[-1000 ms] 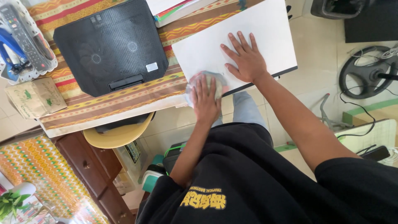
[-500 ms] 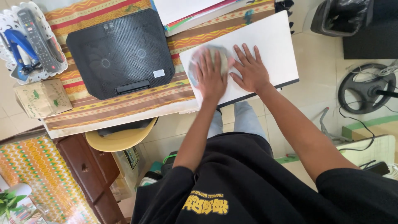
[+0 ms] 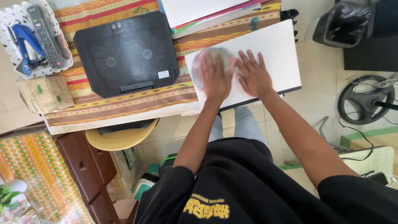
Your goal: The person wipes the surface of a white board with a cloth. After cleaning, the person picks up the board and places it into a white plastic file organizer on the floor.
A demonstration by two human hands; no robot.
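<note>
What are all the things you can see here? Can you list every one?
white board: 1, white, table's right end, jutting past the edge
cloth: 1, pale grey, on the board
cooling pad: 1, black, mid table
tablecloth: 1, striped orange
books: a stack, top edge
basket: 1, white, top left, holding a remote
paper bag: 1, brown
chair: 1, yellow, under the table
bin: 1, black-lined
fan base: 1, black, on the floor
left hand: on the cloth
right hand: flat on the board

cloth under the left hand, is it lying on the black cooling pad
No, the cloth lies on the white board, pressed by the left hand.
</note>
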